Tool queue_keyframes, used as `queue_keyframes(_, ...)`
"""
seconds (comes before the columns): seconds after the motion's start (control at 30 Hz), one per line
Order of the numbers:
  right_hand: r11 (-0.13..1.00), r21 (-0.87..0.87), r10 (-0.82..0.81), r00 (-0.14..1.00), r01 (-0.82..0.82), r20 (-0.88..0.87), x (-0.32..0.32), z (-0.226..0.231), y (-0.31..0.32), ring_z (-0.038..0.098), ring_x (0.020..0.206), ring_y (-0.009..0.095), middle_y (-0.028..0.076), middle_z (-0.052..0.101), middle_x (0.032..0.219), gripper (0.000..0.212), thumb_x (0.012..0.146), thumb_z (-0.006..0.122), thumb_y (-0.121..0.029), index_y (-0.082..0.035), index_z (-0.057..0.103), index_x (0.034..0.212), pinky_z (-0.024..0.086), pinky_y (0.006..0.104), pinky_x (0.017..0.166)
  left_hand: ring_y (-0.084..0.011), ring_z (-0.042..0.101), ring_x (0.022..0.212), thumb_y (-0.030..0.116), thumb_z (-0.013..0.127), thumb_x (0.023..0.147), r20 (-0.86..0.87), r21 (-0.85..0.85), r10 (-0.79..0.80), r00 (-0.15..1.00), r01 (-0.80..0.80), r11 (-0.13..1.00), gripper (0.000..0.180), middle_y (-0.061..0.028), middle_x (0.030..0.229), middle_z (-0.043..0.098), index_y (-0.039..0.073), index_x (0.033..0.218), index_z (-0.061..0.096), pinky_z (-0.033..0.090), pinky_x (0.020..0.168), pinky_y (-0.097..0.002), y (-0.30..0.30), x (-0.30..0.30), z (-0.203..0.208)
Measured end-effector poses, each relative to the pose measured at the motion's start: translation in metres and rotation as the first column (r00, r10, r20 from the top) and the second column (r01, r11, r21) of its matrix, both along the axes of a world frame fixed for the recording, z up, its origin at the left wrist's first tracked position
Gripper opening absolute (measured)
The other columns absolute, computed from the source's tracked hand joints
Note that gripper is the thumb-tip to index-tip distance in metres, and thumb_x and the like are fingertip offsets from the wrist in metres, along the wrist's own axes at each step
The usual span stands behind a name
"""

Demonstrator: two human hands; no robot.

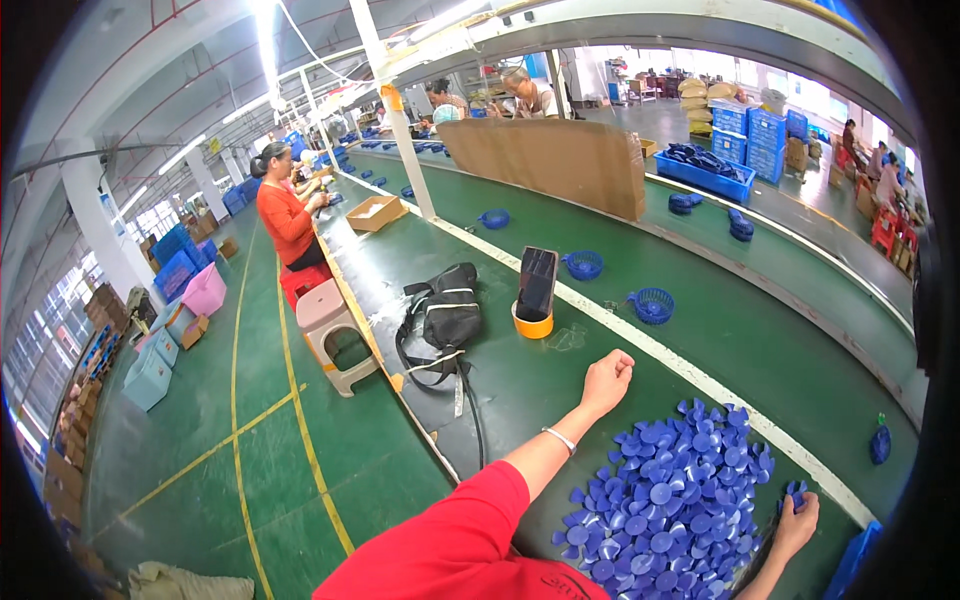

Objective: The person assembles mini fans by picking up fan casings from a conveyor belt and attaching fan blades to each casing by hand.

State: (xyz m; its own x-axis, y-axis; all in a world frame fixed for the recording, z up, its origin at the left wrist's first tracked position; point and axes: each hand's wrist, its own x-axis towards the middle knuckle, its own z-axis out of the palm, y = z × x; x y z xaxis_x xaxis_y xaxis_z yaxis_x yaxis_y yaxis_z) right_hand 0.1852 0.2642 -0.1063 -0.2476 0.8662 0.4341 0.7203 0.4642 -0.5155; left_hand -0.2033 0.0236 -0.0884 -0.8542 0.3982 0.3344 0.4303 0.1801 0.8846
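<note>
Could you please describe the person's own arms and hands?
The left sleeve is short and red; a shiny, pale bangle circles that wrist. The left hand and right hand wear no gloves; no right sleeve shows.

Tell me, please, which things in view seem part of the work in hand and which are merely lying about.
Probably part of the work:
blue plastic pieces, heaped, some in the right hand
round blue baskets

Apparently just lying about:
black bag
dark phone, propped in a round orange stand
</note>
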Motion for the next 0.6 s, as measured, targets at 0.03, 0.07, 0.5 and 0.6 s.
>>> queue_keyframes(0.03,0.999,0.04,0.011,1.0,-0.01,-0.023,-0.001,-0.001,-0.001,0.049,0.064,0.026,0.01,0.051,0.074,0.028,0.067,0.069,-0.008,-0.001,0.056,0.091,0.041,0.0378,0.061,-0.021,0.061,0.062,0.004,0.057,0.078,0.021,-0.003,0.009,1.0,-0.009,1.0,0.008,-0.0091,0.07,0.062,0.004,0.086,0.058,0.048,0.059,-0.0325,0.0,0.0,0.001)
queue_keyframes(0.07,0.997,0.079,0.022,0.999,-0.019,-0.045,-0.002,-0.001,-0.002,0.05,0.064,0.027,0.011,0.051,0.074,0.027,0.067,0.069,-0.008,-0.001,0.056,0.09,0.041,0.0377,0.061,-0.021,0.061,0.062,0.004,0.057,0.078,0.024,-0.004,0.006,1.0,-0.006,1.0,0.008,-0.0091,0.07,0.062,0.004,0.086,0.058,0.048,0.059,-0.0325,0.0,0.001,0.002)
queue_keyframes(0.5,0.999,0.025,0.044,0.998,-0.045,0.034,-0.014,0.028,-0.024,0.053,0.065,0.029,0.011,0.054,0.07,0.025,0.063,0.074,-0.014,-0.001,0.059,0.079,0.04,0.0399,0.063,-0.0193,0.063,0.063,0.009,0.061,0.078,-0.03,-0.032,0.046,0.998,-0.047,0.998,0.008,-0.0086,0.069,0.064,0.008,0.086,0.062,0.05,0.059,-0.0317,0.004,-0.01,-0.011)
queue_keyframes(0.6,0.999,-0.036,0.018,1.0,-0.018,0.025,-0.017,0.032,-0.027,0.053,0.071,0.028,0.009,0.055,0.073,0.027,0.063,0.074,-0.016,-0.001,0.058,0.08,0.039,0.0383,0.068,-0.0203,0.063,0.063,0.011,0.062,0.077,-0.022,-0.073,0.08,0.997,-0.081,0.994,0.008,-0.008,0.069,0.064,0.008,0.085,0.062,0.05,0.061,-0.0326,0.011,-0.017,-0.015)
